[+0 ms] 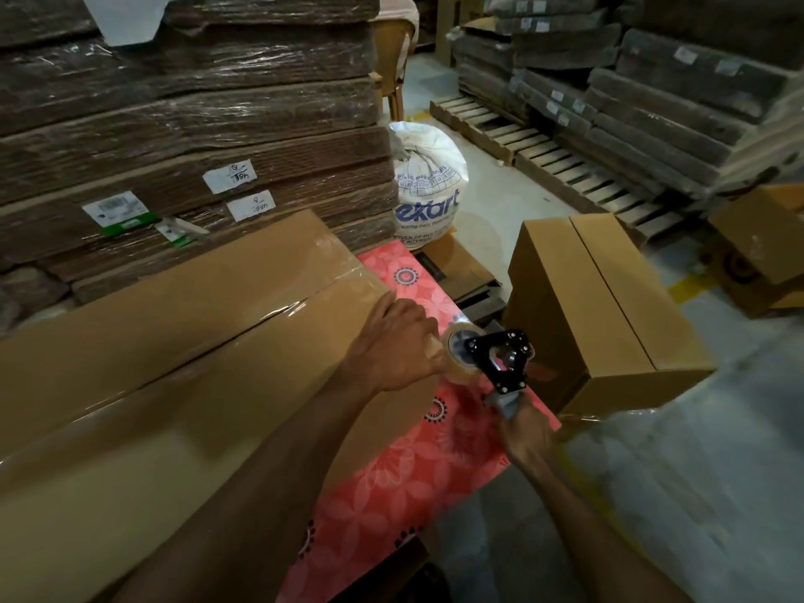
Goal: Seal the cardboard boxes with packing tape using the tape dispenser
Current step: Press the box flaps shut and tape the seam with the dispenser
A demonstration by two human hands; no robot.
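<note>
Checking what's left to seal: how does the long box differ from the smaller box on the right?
The long box carries shiny tape along its seam; the smaller box shows a bare seam. The long box is far longer; the smaller box is stubby. Both are brown cardboard, flaps closed.

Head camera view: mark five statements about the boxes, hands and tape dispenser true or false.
1. Clear tape runs along the top seam of the long brown cardboard box. True.
2. The top flaps of the smaller brown cardboard box stand open. False: they lie closed and flat.
3. The right hand grips the black tape dispenser by its handle. True.
4. The white printed sack lies on top of the long box. False: it stands on the floor beyond the pink floral mat.
5. The left hand rests on the wrapped stack behind. False: it is at the long box's end, against the dispenser's roll of clear tape.
</note>
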